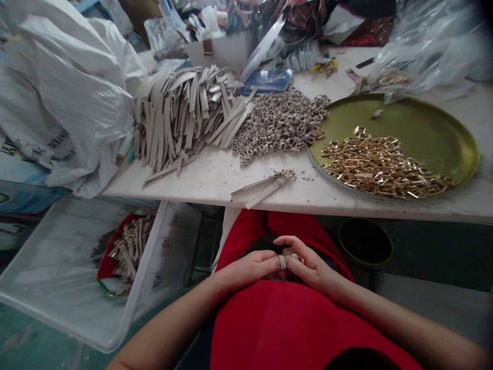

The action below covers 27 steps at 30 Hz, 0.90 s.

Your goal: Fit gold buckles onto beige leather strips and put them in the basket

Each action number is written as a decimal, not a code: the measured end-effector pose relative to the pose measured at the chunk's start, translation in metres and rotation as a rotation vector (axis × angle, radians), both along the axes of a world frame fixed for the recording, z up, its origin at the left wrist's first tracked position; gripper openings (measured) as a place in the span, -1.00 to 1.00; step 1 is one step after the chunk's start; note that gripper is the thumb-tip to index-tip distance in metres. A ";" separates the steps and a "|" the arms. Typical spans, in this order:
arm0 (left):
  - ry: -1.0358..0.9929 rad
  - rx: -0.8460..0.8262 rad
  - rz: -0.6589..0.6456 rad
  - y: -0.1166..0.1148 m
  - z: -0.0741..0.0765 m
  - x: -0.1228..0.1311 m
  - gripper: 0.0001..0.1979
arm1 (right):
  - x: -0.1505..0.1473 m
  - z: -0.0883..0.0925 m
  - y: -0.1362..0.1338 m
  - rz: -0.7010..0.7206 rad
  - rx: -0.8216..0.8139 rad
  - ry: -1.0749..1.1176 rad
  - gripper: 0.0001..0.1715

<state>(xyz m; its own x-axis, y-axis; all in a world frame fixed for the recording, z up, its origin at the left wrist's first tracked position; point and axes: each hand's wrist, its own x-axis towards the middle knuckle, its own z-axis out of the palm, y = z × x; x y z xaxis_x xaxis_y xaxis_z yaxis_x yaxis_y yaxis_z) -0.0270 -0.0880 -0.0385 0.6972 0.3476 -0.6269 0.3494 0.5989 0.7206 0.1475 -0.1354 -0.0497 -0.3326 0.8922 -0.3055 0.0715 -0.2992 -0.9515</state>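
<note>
Over my lap, my left hand (250, 268) and my right hand (314, 270) meet at a short grey strap (282, 262), which both pinch. A glint of gold metal shows by my right fingers, perhaps a buckle; most of the piece is hidden by the fingers. On the table edge above lie a few grey straps with gold buckles (265, 187). Behind them are a heap of small grey strap loops (275, 126) and, to its left, a pile of flat grey straps (169, 115). Gold buckles (379, 167) are heaped on a round tray (427, 118) at the right.
A white plastic bin (57, 272) stands below left, with a red-lined bag (110, 254) of buckled straps inside. A large white sack (73, 87) rests at the table's left end. Clear plastic bags (435, 46) and yellow-handled cutters (325, 67) lie at the back.
</note>
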 end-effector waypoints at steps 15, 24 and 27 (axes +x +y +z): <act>0.196 0.405 -0.198 0.016 0.000 0.012 -0.68 | 0.005 -0.017 0.009 -0.003 0.053 -0.083 -0.65; 0.358 0.970 -0.560 0.012 0.030 0.015 -0.63 | 0.002 -0.009 0.010 0.189 0.325 -0.157 -0.59; 0.353 0.983 -0.515 0.011 0.040 0.014 -0.65 | 0.003 0.001 0.013 0.148 0.386 -0.205 -0.58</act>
<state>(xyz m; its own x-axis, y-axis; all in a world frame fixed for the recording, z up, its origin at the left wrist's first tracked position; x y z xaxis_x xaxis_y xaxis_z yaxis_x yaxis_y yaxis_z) -0.0134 -0.0766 0.0011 0.7382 0.5180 -0.4321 0.6623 -0.4353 0.6098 0.1510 -0.1227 -0.0487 -0.4321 0.9012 -0.0335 0.2856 0.1016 -0.9530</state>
